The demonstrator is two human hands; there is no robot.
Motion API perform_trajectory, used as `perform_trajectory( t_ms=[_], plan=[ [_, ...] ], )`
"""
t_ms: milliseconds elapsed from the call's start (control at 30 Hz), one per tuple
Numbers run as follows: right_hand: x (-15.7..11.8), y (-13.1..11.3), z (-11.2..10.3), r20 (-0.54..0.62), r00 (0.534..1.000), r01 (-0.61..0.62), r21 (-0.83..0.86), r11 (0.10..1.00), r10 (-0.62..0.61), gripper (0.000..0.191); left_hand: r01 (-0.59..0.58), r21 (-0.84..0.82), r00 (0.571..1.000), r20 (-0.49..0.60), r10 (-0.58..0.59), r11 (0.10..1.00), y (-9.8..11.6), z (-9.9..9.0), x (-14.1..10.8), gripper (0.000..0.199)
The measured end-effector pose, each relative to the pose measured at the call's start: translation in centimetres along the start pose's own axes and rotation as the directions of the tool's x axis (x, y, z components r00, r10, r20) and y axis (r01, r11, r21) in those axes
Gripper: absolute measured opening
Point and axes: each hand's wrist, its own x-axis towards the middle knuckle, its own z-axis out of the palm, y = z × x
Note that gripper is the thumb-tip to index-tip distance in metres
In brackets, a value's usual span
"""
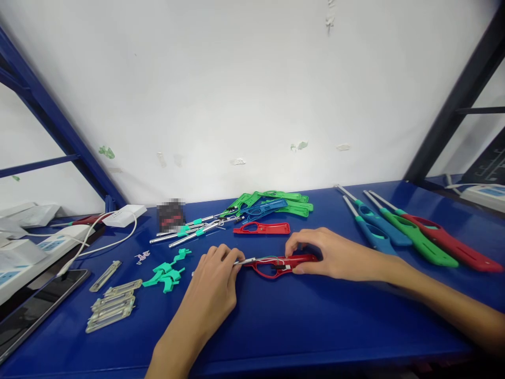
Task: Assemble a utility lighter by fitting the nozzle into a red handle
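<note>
A red lighter shell (276,265) lies on the blue table (300,321) between my hands, with small parts and a metal tube fitted in it. My left hand (215,287) pinches the metal tube at the shell's left end. My right hand (331,255) holds the shell's right end with thumb and fingers. Just behind them lies another red shell half (262,228), empty.
Green and blue shell halves (276,204) and metal tubes (189,231) are piled at the back centre. Several finished lighters (410,234) lie at right. Teal triggers (168,273) and clear fuel tanks (112,305) sit at left, near a phone (35,310) and a white cable.
</note>
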Motion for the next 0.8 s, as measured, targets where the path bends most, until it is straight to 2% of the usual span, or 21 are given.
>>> perform_trajectory(
  t_ms=[433,600,800],
  plan=[
    [-0.04,-0.32,-0.18,0.007,1.000,-0.019,-0.011,1.000,0.019,0.036,0.016,-0.070,1.000,0.005,-0.016,0.997,-0.81,0.58,0.43,0.013],
    [0.01,-0.62,-0.26,0.006,1.000,-0.025,-0.007,1.000,0.026,0.036,-0.007,-0.078,1.000,-0.002,0.007,0.997,-0.78,0.55,0.38,0.020],
    [-0.01,-0.55,-0.14,0.005,1.000,-0.001,0.001,1.000,0.001,0.034,-0.023,-0.060,1.000,0.014,0.024,0.998,-0.61,0.27,0.33,0.013]
  ],
)
